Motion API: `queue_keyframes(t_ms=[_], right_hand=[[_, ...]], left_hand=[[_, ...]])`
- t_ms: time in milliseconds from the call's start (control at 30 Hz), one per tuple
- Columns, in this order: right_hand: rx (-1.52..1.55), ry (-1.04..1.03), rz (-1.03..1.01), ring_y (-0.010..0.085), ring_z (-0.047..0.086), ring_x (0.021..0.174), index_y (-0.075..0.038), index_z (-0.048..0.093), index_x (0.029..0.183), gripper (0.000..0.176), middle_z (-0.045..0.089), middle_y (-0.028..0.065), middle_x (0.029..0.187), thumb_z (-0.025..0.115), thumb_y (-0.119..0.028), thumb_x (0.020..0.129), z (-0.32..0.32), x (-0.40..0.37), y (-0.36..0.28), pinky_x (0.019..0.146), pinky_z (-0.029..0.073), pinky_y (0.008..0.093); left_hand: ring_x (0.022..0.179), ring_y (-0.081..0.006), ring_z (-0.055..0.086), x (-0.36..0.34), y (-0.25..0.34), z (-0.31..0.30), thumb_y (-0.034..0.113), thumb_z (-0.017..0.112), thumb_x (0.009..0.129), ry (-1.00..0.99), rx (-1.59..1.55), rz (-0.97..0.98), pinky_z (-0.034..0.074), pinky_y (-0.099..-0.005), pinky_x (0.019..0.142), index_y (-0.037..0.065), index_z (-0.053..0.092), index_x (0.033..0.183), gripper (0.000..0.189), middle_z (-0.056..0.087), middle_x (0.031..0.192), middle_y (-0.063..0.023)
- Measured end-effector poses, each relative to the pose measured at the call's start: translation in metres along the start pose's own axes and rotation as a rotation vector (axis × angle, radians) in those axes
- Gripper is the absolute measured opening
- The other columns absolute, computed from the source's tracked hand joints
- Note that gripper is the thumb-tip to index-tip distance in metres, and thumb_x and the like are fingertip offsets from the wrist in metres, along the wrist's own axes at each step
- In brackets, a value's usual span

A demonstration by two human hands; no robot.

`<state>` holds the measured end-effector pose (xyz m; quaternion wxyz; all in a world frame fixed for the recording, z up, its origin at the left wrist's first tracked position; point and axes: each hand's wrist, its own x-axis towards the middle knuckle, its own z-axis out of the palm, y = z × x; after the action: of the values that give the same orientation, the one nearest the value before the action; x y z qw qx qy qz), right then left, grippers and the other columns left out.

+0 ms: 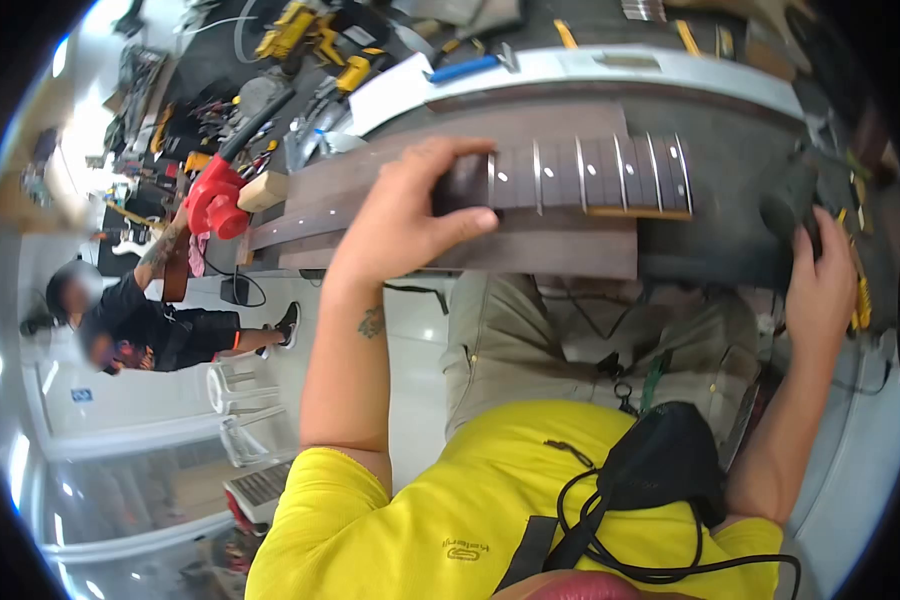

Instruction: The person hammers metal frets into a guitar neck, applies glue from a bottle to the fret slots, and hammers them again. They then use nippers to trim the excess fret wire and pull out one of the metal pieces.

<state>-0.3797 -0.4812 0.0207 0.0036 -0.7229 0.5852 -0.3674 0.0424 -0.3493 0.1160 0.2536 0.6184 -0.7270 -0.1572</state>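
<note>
Nearest the lens, at six o'clock: a yellow shirt [370, 520], with a black mask [665, 460] hanging across at five. Up at one o'clock, on a flat brown board [570, 247], a fretted guitar neck [560, 185], running across towards ten o'clock beneath the left hand [400, 210]. Grasped there across the width, thumb along the near edge, forefinger along the far one, palm over the top; how firmly, impossible to tell. At three o'clock, the right hand [820, 275], fingers at a dark cylindrical object [790, 205]; too blurred to say whether gripping or merely touching.

Probably light enough for one hand, stiff along its length, smooth and perhaps a little slippery on the face. Likely easy to scratch or dent, especially around the frets [538, 178]. Best held by the two long edges, near the middle for balance, without pressing hard on the metal.

In looks, dark brown to nearly black, crossed by bright metal bars, dotted with small white inlays [590, 168], and showing a strip of paler wood along the near edge towards two o'clock.
</note>
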Motion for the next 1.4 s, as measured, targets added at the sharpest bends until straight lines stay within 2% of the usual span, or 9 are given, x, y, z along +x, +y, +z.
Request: queue_keyframes(t_ms=[133,333,500,633,767,867,967,1033,1400], right_hand=[[0.855,-0.224,0.292,0.0129,0.064,0.089,0.004,0.067,0.126,0.032,0.068,0.0059,0.1,0.064,-0.022,0.108,-0.045,0.001,-0.041,0.082,0.05,0.0305],[1.297,-0.532,0.252,0.0108,0.054,0.07,0.004,0.065,0.12,0.029,0.062,0.0043,0.091,0.062,-0.023,0.109,-0.074,-0.021,-0.153,0.065,0.043,0.024],[1.162,-0.504,0.209,0.0092,0.049,0.067,0.005,0.065,0.119,0.032,0.059,0.0031,0.089,0.067,-0.026,0.107,-0.069,-0.011,-0.139,0.057,0.038,0.0257],[1.045,-0.508,0.308,0.0083,0.049,0.064,0.005,0.065,0.111,0.042,0.058,0.002,0.082,0.073,-0.035,0.102,-0.078,-0.006,-0.135,0.054,0.039,0.0256],[0.944,-0.483,0.397,0.0094,0.056,0.068,0.003,0.066,0.108,0.038,0.059,0.0011,0.078,0.075,-0.033,0.1,-0.079,0.012,-0.135,0.057,0.044,0.0268],[0.77,-0.451,0.109,0.0109,0.059,0.073,-0.001,0.069,0.112,0.036,0.064,0.0012,0.083,0.079,-0.033,0.097,-0.079,0.034,-0.158,0.072,0.047,0.0273],[0.524,-0.488,-0.056,0.0097,0.058,0.074,-0.001,0.07,0.111,0.038,0.064,-0.0007,0.084,0.08,-0.035,0.095,-0.061,0.062,-0.18,0.069,0.045,0.0258],[0.551,-0.618,-0.053,0.0081,0.056,0.069,-0.002,0.072,0.104,0.038,0.063,-0.0018,0.08,0.08,-0.037,0.094,-0.048,0.085,-0.202,0.064,0.043,0.0252],[0.452,-0.824,-0.23,0.0052,0.049,0.054,-0.006,0.068,0.081,0.038,0.057,-0.004,0.066,0.079,-0.04,0.092,0.049,0.118,-0.282,0.05,0.035,0.0251]], left_hand=[[0.128,-0.0254,0.059,-0.007,-0.001,-0.004,0.021,0.083,0.087,0.212,-0.142,0.037,0.042,-0.0373,0.112,0.001,0.062,0.139,0.06,0.064,0.137,-0.0118],[0.105,-0.0226,0.07,-0.031,0.031,-0.002,0.01,0.071,0.092,0.51,-0.03,0.055,0.054,-0.0357,0.094,0.001,0.065,0.132,0.042,0.073,0.115,-0.0109],[0.107,-0.0267,0.072,-0.026,-0.109,-0.077,0.021,0.081,0.088,0.666,0.292,-0.574,0.055,-0.0385,0.094,-0.004,0.066,0.128,0.05,0.075,0.118,-0.0169],[0.11,-0.0288,0.07,-0.003,-0.16,-0.1,0.029,0.09,0.081,0.283,0.174,-0.527,0.054,-0.0391,0.096,0.001,0.069,0.129,0.06,0.074,0.12,-0.0189],[0.1,-0.0282,0.072,0.009,-0.161,-0.087,0.026,0.086,0.085,0.283,0.302,-0.474,0.055,-0.0387,0.089,0.003,0.073,0.118,0.042,0.075,0.107,-0.0171],[0.091,-0.0197,0.068,0.011,-0.178,-0.078,0.019,0.069,0.102,0.646,0.168,-0.203,0.054,-0.0334,0.082,0.003,0.067,0.117,0.022,0.072,0.096,-0.0094],[0.088,-0.0128,0.06,0.008,-0.085,-0.056,0.017,0.062,0.107,0.746,-0.732,-0.109,0.049,-0.0298,0.076,0.002,0.066,0.117,0.019,0.069,0.101,-0.007],[0.076,-0.0099,0.06,0.001,-0.063,-0.049,0.02,0.07,0.103,0.522,-0.858,-0.199,0.047,-0.022,0.063,0.004,0.065,0.119,0.023,0.065,0.084,-0.0012],[0.07,-0.0051,0.049,-0.009,-0.077,-0.03,0.013,0.069,0.102,0.777,-1.222,-0.093,0.04,-0.0188,0.059,-0.004,0.065,0.121,0.026,0.063,0.089,-0.0017]])
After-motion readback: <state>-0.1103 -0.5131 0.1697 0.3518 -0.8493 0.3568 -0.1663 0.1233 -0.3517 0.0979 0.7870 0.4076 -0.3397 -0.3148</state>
